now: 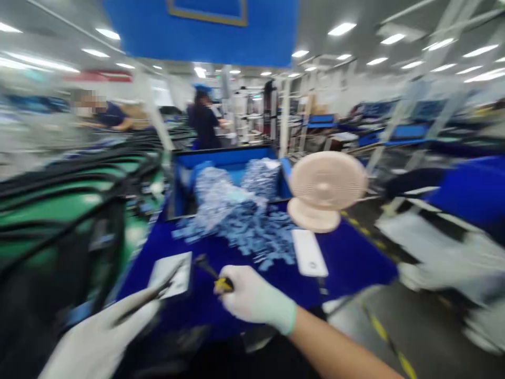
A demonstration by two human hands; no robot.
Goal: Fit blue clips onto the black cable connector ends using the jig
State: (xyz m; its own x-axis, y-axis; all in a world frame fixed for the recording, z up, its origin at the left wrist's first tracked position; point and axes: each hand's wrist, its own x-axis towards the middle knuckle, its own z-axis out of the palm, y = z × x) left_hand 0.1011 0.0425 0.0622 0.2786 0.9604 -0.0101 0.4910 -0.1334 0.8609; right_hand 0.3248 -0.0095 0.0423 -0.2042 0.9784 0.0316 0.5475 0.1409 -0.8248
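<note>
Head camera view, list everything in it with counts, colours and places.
Table: one, blue, centre
Small pieces: many, blue, on the table
Bin: one, blue, behind the pieces
Bags: at least two, clear, around the bin
Fan: one, beige, right of the pieces
Phone-like device: one, white, before the fan
Pad: one, white, table's left
Curved frames: several, black, left
People: two, dark-clothed, background
Overhead board: one, blue, top
Ceiling lights: many, white, top
Floor tape: strips, yellow-black, right
Blurred items: several, blue and white, far right
Thin tool: one, grey, over the pad
Handled tool: one, yellow-black, table's front
Left hand: one, white-gloved, lower left
Right hand: one, white-gloved, lower centre
</note>
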